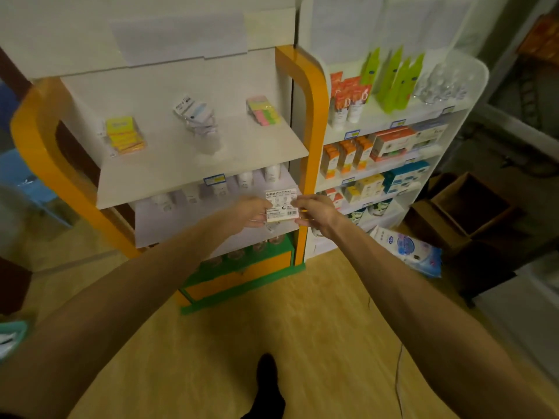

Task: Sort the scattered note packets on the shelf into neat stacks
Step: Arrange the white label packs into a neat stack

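On the top shelf (193, 164) of the orange-framed rack, three groups of note packets lie well apart: at the left a yellow stack (124, 136) with orange edges, fanned a little toward the front; in the middle a white stack (198, 117) in pale blue and lilac tones, slumped and blurred so its count cannot be told; at the right a pink stack (262, 110) of pink, yellow and green strips near the rack's orange post. Below the shelf's front edge, in front of the lower tier, both hands hold one packet (282, 206) between them in the air. It is white, turned label side to the camera, with small print and a barcode too fine to read, and a yellowish lower edge. The left hand (253, 211) grips its left end with curled fingers; the right hand (314, 210) pinches its right end. Part of the packet's sides is hidden under the fingers. Behind the hands, pale bottles (245, 179) on the lower tier are hazy. To the right, a white rack (393, 122) carries tubes and boxes, their print unreadable.
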